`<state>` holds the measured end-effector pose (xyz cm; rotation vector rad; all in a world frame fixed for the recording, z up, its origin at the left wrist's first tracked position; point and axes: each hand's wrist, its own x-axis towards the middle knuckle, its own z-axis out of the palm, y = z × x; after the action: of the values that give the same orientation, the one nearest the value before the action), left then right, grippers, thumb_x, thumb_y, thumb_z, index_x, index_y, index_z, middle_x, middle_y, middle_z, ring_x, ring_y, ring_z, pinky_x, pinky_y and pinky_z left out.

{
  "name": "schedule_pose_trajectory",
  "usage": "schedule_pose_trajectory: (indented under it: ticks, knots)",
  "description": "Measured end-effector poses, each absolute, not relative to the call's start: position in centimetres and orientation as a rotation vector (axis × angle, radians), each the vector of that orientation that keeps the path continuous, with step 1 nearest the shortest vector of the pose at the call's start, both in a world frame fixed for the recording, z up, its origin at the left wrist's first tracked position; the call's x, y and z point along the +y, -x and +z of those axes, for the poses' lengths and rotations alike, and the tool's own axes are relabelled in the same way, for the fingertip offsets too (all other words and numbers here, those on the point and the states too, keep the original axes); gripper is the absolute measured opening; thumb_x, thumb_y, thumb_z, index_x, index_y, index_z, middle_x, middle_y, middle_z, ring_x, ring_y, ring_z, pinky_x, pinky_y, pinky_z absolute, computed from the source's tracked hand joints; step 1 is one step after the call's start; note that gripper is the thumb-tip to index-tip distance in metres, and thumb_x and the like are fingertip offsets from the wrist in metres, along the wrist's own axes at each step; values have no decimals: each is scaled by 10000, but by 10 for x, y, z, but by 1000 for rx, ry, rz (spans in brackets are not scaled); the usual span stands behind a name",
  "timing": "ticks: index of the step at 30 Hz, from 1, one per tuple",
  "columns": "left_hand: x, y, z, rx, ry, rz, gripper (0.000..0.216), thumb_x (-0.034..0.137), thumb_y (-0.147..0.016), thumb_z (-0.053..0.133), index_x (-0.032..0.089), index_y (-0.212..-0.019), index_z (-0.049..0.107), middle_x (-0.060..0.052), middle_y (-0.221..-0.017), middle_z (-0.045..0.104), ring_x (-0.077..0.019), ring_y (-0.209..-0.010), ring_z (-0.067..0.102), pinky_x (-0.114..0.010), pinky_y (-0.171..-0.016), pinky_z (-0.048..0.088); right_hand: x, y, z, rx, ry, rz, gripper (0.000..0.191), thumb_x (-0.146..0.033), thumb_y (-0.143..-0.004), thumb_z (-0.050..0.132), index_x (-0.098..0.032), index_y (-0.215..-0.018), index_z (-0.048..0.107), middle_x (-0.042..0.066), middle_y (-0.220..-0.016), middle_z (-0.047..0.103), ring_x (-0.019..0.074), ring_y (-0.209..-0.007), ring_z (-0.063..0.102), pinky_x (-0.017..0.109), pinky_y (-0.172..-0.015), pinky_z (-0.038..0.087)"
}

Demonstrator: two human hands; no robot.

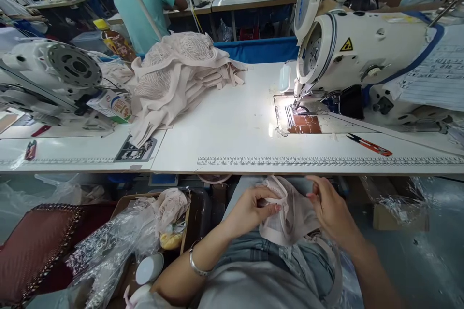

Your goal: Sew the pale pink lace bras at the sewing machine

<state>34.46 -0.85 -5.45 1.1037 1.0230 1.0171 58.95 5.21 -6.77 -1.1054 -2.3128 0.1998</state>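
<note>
The left hand [259,207] is pinching a pale garment [299,217] between both hands; the right hand [328,210] is curving beside it, any grip impossible to tell. Handling seems to be midway; beyond the left hand, a garment pile [177,70] is lying, its progress unclear.

You have on a plain grey top [246,287], soft and loosely creased where it covers your middle. Below it are faded blue-grey trousers [250,247] that look like denim, with folds and darker creases across the lap. A shiny silver bangle [194,263], a slim rounded band, circles your left forearm [213,248]. Your left hand [263,205] and right hand [328,210] are bare, your right forearm [369,270] too.
</note>
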Motion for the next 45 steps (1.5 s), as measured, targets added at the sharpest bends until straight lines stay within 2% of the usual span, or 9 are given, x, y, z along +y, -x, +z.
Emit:
schedule_pose_trajectory:
  ticks: [2, 6, 11, 20, 31, 36, 40, 43, 45]
  knots:
    - [-8, -348, -53, 1025, -1061, 1026, 351, 470, -776, 788, 133, -869, 763, -71, -908, 682, -170, -835, 595, -258, -747, 437, 37, -575, -55, -2338, 977, 160, 385, -193, -1040, 373, -234, -1369, 567, 48, -867, 615, 119, -628, 599, 224, -562, 490]
    - [-9, -352, -50, 1004, -995, 1052, 334, 441, -778, 785, 128, -893, 765, -77, -926, 711, -181, -863, 608, -268, -788, 446, 19, -551, -37, -2351, 745, -127, 537, -19, -963, 466, -293, -1411, 581, 24, -791, 643, 131, -663, 630, 249, -643, 496]
    - [-10, -352, -50, 976, -946, 1054, 335, 443, -762, 798, 139, -899, 771, -67, -904, 710, -183, -849, 605, -274, -775, 445, 20, -547, -32, -2399, 690, -297, 487, -55, -975, 500, -280, -1392, 610, 18, -746, 657, 144, -648, 646, 280, -644, 486]
    - [-11, -354, -46, 935, -837, 1022, 349, 465, -740, 809, 143, -866, 759, -20, -794, 633, -116, -705, 501, -230, -636, 376, 17, -549, -38, -2421, 724, -276, 557, -6, -952, 496, -265, -1441, 565, 15, -760, 666, 148, -680, 640, 290, -682, 496]
    - [-10, -352, -48, 915, -815, 1047, 328, 437, -741, 823, 146, -883, 773, -30, -838, 659, -112, -712, 507, -230, -656, 386, 18, -545, -39, -2387, 732, -221, 549, -23, -958, 503, -294, -1428, 580, 17, -749, 660, 152, -675, 639, 281, -646, 504]
    - [-8, -353, -53, 927, -958, 1075, 277, 395, -796, 782, 143, -912, 778, -62, -892, 707, -168, -823, 599, -273, -773, 446, 12, -542, -45, -2228, 806, 320, 477, -89, -997, 459, -306, -1394, 611, 33, -830, 683, 148, -706, 654, 257, -619, 528]
    - [-9, -357, -53, 976, -1330, 1079, 217, 333, -892, 679, 142, -892, 783, -98, -914, 729, -215, -912, 629, -316, -860, 451, 9, -539, -45, -1917, 969, 1104, 320, -372, -1000, 539, -295, -1265, 701, 22, -727, 642, 150, -574, 565, 261, -497, 467]
    - [-9, -361, -49, 887, -1372, 1082, 287, 391, -924, 646, 144, -854, 775, -96, -877, 725, -209, -874, 630, -309, -836, 457, 11, -533, -44, -1425, 902, 1613, 370, -595, -879, 654, -240, -897, 759, -52, -503, 387, 87, -413, 248, 235, -367, 230]
    - [-9, -364, -47, 838, -1343, 1095, 349, 450, -912, 659, 135, -806, 763, -90, -832, 706, -194, -826, 615, -296, -804, 457, 14, -528, -43, -1154, 818, 1788, 521, -648, -822, 688, -210, -565, 570, -79, -469, 231, 67, -417, 116, 236, -362, 141]
